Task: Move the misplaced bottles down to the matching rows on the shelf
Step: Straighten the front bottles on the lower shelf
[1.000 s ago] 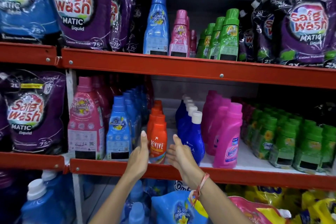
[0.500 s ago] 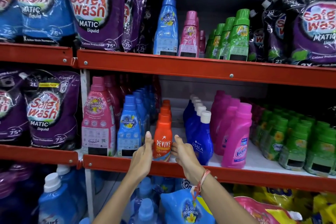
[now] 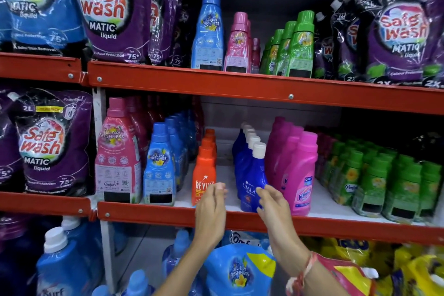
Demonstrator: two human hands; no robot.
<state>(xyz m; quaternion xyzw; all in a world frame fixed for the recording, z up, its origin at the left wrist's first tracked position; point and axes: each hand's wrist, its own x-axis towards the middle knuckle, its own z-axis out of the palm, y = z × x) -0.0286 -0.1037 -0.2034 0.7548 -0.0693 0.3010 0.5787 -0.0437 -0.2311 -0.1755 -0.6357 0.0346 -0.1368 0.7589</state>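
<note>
On the top shelf stand a tall blue bottle [image 3: 208, 31], a short row of pink bottles [image 3: 238, 45] and a row of green bottles [image 3: 300, 48]. The middle shelf holds matching rows: big pink bottles [image 3: 117, 151], blue bottles [image 3: 159, 166], orange Revive bottles [image 3: 203, 170], dark blue Ujala bottles [image 3: 249, 175], magenta bottles [image 3: 302, 175] and green bottles [image 3: 374, 182]. My left hand [image 3: 211, 209] is raised in front of the front orange bottle, fingers loosely apart, holding nothing. My right hand [image 3: 272, 206] hovers at the front Ujala bottle's lower right, open, fingertips near its label.
Purple Safe Wash pouches [image 3: 105, 12] fill the top left, another stack [image 3: 398, 31] the top right, more [image 3: 48, 144] the middle left. The red shelf edge [image 3: 168, 211] runs just below my hands. Blue jugs [image 3: 62, 262] and a blue refill pouch [image 3: 237, 271] sit on the bottom level.
Both hands have shifted right and apart from around the orange bottle; the right one now sits by the Ujala bottle. The camera has turned left and closer.
</note>
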